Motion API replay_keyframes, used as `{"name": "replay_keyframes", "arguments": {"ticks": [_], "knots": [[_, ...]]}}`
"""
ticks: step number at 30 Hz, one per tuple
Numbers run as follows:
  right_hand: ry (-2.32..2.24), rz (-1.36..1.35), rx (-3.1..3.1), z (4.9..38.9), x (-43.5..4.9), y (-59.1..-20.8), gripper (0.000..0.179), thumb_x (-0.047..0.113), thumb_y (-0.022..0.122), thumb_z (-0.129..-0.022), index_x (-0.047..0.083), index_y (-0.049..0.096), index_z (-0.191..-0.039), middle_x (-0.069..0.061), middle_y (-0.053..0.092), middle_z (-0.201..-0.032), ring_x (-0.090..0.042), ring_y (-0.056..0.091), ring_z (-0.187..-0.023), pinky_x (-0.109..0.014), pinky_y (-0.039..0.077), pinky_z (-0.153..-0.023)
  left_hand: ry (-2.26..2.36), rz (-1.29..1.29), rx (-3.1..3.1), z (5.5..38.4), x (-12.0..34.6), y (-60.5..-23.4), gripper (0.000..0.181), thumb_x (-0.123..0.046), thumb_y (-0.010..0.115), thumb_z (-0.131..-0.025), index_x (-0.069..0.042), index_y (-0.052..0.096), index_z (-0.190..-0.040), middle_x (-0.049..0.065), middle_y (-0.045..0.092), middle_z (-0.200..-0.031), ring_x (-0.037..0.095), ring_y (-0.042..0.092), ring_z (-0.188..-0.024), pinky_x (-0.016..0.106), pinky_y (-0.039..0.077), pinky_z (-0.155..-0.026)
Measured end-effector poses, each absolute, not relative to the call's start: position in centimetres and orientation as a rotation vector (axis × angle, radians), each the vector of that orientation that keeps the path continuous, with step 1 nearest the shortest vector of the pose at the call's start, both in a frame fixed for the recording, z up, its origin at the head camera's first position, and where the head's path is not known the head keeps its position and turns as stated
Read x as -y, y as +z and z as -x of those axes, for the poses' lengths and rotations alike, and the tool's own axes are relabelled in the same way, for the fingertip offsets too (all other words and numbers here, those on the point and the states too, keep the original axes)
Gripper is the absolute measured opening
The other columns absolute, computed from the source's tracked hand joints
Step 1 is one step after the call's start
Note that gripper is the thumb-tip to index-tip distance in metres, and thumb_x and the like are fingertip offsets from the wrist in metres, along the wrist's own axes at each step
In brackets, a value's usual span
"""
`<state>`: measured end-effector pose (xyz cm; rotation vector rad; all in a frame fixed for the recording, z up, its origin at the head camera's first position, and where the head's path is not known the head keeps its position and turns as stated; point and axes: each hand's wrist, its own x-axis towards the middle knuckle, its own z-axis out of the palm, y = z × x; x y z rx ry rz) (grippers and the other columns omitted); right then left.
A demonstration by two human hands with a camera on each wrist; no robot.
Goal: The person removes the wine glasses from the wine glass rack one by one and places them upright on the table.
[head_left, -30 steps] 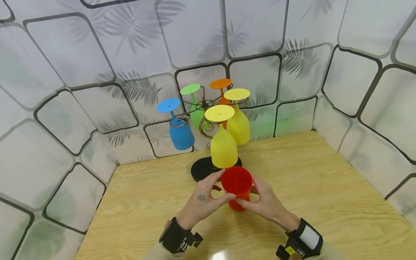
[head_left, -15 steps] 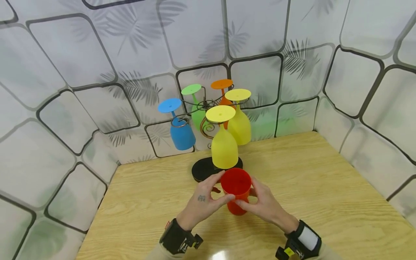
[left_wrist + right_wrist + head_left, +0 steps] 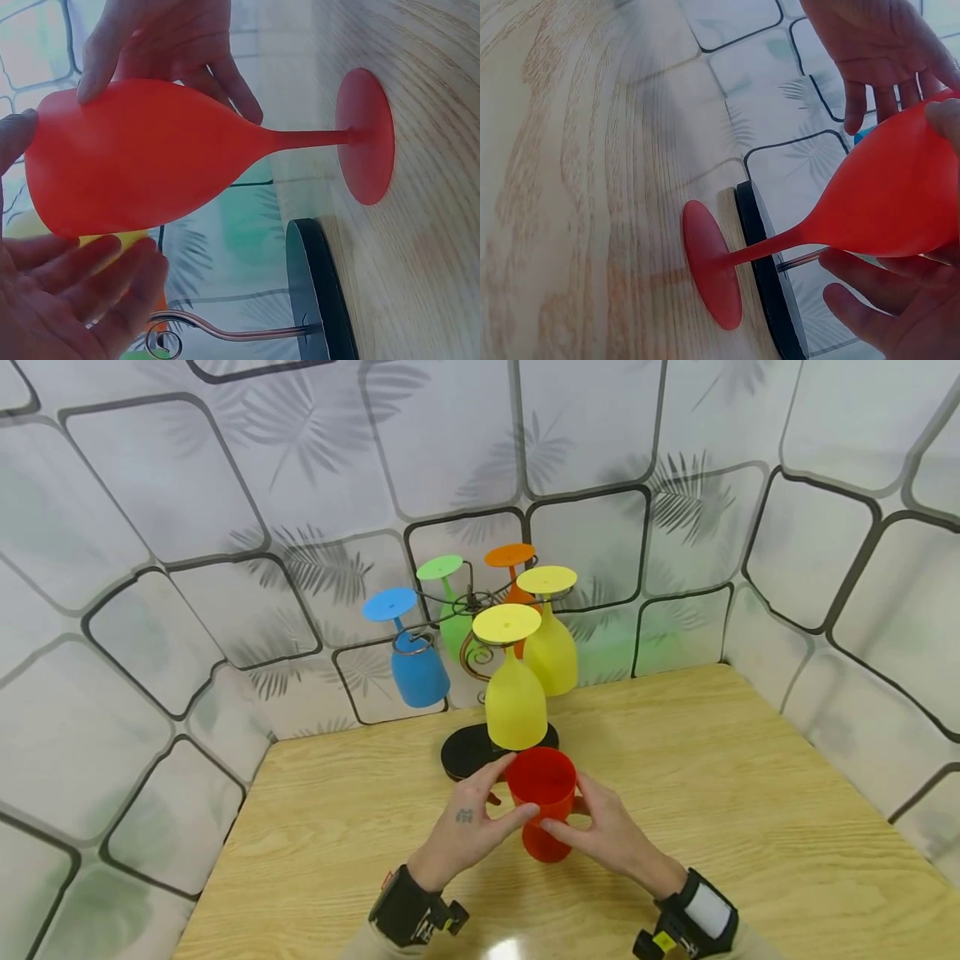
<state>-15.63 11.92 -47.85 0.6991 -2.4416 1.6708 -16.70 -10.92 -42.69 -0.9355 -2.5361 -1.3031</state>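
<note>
A red plastic goblet stands mouth up between my hands, its bowl leaning slightly away from me. In the left wrist view, its thin stem and round foot show close to the tabletop; whether the foot touches the wood I cannot tell. My left hand holds the left side of the bowl, thumb in front and fingers around the far side. On the right side, my right hand grips the bowl likewise, its thumb near the left one. The bowl partly hides the fingers in the head view.
Behind the goblet stands a metal rack on a black base. Blue, green, orange and yellow goblets hang upside down from it. The nearest yellow one hangs just beyond my hands. Patterned walls border the wooden table.
The red goblet has shifted slightly left, and its foot has swung toward me, so more of it shows below my thumbs. Both hands keep their hold; the rack stays put.
</note>
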Motion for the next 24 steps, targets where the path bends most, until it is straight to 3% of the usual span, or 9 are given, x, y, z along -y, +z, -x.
{"name": "replay_keyframes", "arguments": {"ticks": [3, 7, 10, 13, 16, 24], "knots": [[1.654, -0.675, 2.467, 15.6, -12.0, -47.9, 0.071, 0.031, 0.078, -0.092, 0.015, 0.041, -0.150, -0.005, 0.061, -0.139, -0.022, 0.066, -0.114, -0.039, 0.060, -0.091, -1.358, 0.880, 2.543, 16.8, 10.9, -42.8, 0.072, -0.038, 0.077, -0.091, -0.007, 0.044, -0.147, 0.004, 0.065, -0.131, 0.022, 0.063, -0.113, 0.034, 0.057, -0.078], [1.601, -0.644, 2.500, 15.5, -12.2, -47.9, 0.082, 0.033, 0.073, -0.095, 0.005, 0.028, -0.157, -0.012, 0.056, -0.146, -0.029, 0.066, -0.117, -0.046, 0.059, -0.094, -1.435, 0.756, 2.523, 16.7, 11.1, -42.9, 0.059, -0.036, 0.079, -0.090, -0.009, 0.046, -0.130, 0.003, 0.062, -0.118, 0.022, 0.061, -0.105, 0.034, 0.055, -0.077], [1.534, -0.659, 2.490, 15.6, -12.6, -47.8, 0.077, 0.028, 0.065, -0.099, 0.000, 0.025, -0.158, -0.017, 0.051, -0.150, -0.032, 0.064, -0.119, -0.048, 0.058, -0.094, -1.432, 0.693, 2.467, 16.9, 11.2, -42.7, 0.048, -0.033, 0.079, -0.090, -0.010, 0.049, -0.118, 0.002, 0.060, -0.109, 0.020, 0.060, -0.098, 0.035, 0.057, -0.074], [1.463, -0.699, 2.438, 15.9, -12.9, -47.3, 0.066, 0.022, 0.057, -0.102, -0.002, 0.028, -0.157, -0.019, 0.049, -0.151, -0.036, 0.061, -0.122, -0.050, 0.056, -0.094, -1.385, 0.675, 2.377, 17.2, 11.2, -42.4, 0.043, -0.031, 0.077, -0.092, -0.008, 0.050, -0.118, 0.004, 0.058, -0.107, 0.021, 0.058, -0.096, 0.036, 0.058, -0.074], [1.402, -0.722, 2.390, 16.5, -13.0, -46.2, 0.060, 0.018, 0.054, -0.103, -0.002, 0.031, -0.155, -0.019, 0.049, -0.151, -0.039, 0.057, -0.128, -0.054, 0.055, -0.095, -1.330, 0.668, 2.286, 17.7, 11.2, -41.8, 0.043, -0.027, 0.074, -0.094, -0.005, 0.052, -0.123, 0.009, 0.058, -0.112, 0.023, 0.058, -0.102, 0.041, 0.058, -0.079], [1.369, -0.755, 2.322, 19.6, -13.5, -41.7, 0.055, 0.012, 0.064, -0.100, 0.001, 0.043, -0.151, -0.018, 0.053, -0.150, -0.037, 0.056, -0.131, -0.057, 0.054, -0.098, -1.288, 0.699, 2.126, 20.0, 11.3, -39.8, 0.047, -0.015, 0.073, -0.094, -0.001, 0.053, -0.134, 0.016, 0.055, -0.136, 0.030, 0.053, -0.129, 0.055, 0.053, -0.098]]}}
